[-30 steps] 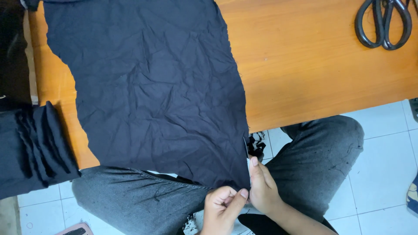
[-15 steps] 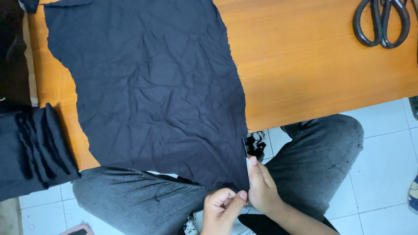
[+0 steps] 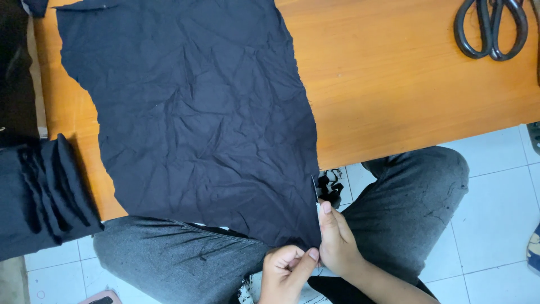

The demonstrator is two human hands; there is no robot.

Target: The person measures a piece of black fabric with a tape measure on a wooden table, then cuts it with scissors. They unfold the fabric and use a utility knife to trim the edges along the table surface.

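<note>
Nearest the camera, the lower right corner of a dark navy fabric piece (image 3: pixel 197 129) is pinched by both hands over the lap, where grey trousers (image 3: pixel 405 197) are seen against the white tiled floor (image 3: pixel 495 225). The left hand (image 3: pixel 287 270) is curled, thumb pressed to forefinger on the hem at the corner; the right hand (image 3: pixel 337 239) is closed along the right edge just above it, forefinger laid up the edge. Nothing else is held by either hand. The cloth is judged light, thin and limp: it is creased all over, drapes off the table edge and would slide or bunch easily, so it is best taken at corners or edges, as is done here. Most of it is spread flat on the orange wooden table (image 3: pixel 405 84), with the lower part hanging onto the knees. At the left, folded dark cloth (image 3: pixel 39 197) is stacked. Farthest off, at the table's upper right, black-handled scissors (image 3: pixel 490 28) are lying well apart from the hands.
</note>
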